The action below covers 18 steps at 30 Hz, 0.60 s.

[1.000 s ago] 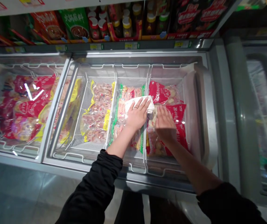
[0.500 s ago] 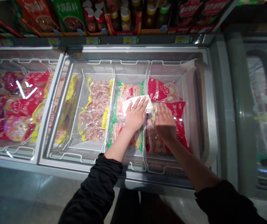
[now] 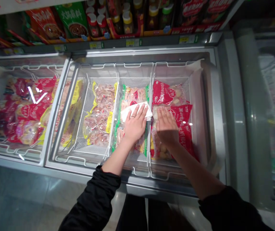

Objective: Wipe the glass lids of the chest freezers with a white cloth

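My left hand point(image 3: 135, 124) lies flat with its fingers stretched out on a folded white cloth point(image 3: 125, 114). Below the cloth are green-edged packs of frozen food point(image 3: 137, 93) in the middle basket. Close on its right, my right hand point(image 3: 166, 126) also rests flat, fingers extended and holding nothing. Beneath that hand lie red-printed bags of frozen food point(image 3: 184, 120). Both hands appear to press on a clear glass lid over the chest freezer point(image 3: 87, 175), though the contact itself is hard to make out.
Yellow-edged bags point(image 3: 99, 118) fill the left wire basket. Further left, more red bags point(image 3: 34, 109) lie under the adjoining glass. A shelf with jars point(image 3: 128, 22) and sauce pouches point(image 3: 71, 19) runs behind. Another freezer point(image 3: 267, 112) stands at the right.
My left hand and the cloth have slid slightly left and towards me. My right hand has shifted a little left. The view has turned slightly.
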### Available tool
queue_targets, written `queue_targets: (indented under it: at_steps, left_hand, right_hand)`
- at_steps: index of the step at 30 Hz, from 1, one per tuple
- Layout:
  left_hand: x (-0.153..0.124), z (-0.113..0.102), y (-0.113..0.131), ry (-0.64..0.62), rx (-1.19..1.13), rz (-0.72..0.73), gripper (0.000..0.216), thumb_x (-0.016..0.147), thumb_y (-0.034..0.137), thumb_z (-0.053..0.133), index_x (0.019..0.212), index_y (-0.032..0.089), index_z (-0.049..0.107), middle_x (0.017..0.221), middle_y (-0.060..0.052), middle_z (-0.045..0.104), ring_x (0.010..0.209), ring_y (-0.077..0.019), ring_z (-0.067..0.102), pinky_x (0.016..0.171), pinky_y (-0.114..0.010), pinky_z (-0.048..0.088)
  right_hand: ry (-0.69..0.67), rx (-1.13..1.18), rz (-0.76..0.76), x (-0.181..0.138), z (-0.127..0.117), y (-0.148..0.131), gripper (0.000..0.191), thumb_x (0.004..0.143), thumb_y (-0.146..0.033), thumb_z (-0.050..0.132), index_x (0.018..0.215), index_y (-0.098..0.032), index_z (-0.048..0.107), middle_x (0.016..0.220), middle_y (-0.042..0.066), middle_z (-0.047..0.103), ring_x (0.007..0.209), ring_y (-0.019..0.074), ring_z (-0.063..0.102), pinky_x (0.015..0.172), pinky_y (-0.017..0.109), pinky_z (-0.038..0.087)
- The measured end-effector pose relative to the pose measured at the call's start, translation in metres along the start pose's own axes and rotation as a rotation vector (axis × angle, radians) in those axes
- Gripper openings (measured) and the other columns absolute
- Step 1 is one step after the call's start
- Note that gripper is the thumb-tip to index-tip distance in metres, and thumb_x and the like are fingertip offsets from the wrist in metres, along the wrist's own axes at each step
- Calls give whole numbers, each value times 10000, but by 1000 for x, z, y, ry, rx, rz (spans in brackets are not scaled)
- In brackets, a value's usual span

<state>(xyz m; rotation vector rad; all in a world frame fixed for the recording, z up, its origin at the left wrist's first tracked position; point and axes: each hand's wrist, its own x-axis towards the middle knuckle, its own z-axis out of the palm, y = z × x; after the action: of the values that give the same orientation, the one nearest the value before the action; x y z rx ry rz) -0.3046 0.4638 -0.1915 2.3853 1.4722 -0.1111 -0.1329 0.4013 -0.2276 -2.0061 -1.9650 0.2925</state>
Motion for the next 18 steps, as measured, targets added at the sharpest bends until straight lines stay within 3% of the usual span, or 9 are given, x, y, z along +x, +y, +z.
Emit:
queue_targets:
  at_steps: [4,7,10,13,16,18]
  left_hand:
    - [41,-6,-9,-1,-25,27,598,1118,316,311,1716,317,320,1794,65,293,1680,-180,243,1391,-463,177]
    - [49,-15,-31,8,-40,-60,607,1110,308,310,1717,285,319,1797,55,287,1683,-189,238,1389,-474,179]
    - [26,-17,-44,24,-45,-177,608,1109,314,298,1716,275,323,1796,43,287,1684,-207,241,1382,-501,203]
    - [-9,-8,-35,33,-31,-231,613,1110,315,294,1720,264,316,1796,32,278,1687,-213,229,1383,-502,196]
    - [-25,3,-20,41,-5,-188,621,1109,315,297,1729,290,288,1800,47,255,1691,-204,211,1386,-507,185]
    - [-20,5,-15,41,7,-124,620,1113,328,287,1732,304,277,1801,56,250,1690,-192,213,1388,-499,178]
  right_hand:
    - [-41,14,-5,1,1,1,666,1080,-172,352,1733,-155,222,1747,104,374,1644,288,338,1358,557,316]
    - [-73,10,-7,1,-1,2,693,1079,-165,335,1746,-150,150,1767,98,338,1660,279,299,1376,542,276]
    - [-110,6,-3,2,-4,1,690,1098,-212,336,1752,-138,127,1776,106,323,1664,281,292,1382,534,260]
    - [-143,3,13,5,-5,-1,671,1120,-309,345,1743,-100,206,1773,133,338,1662,301,296,1382,539,250]
    - [-167,11,25,9,-5,-1,660,1119,-330,330,1727,-80,272,1772,144,340,1667,309,279,1379,548,248]
    - [-172,17,30,10,-5,-1,653,1113,-322,327,1716,-72,307,1774,140,336,1669,307,274,1377,546,251]
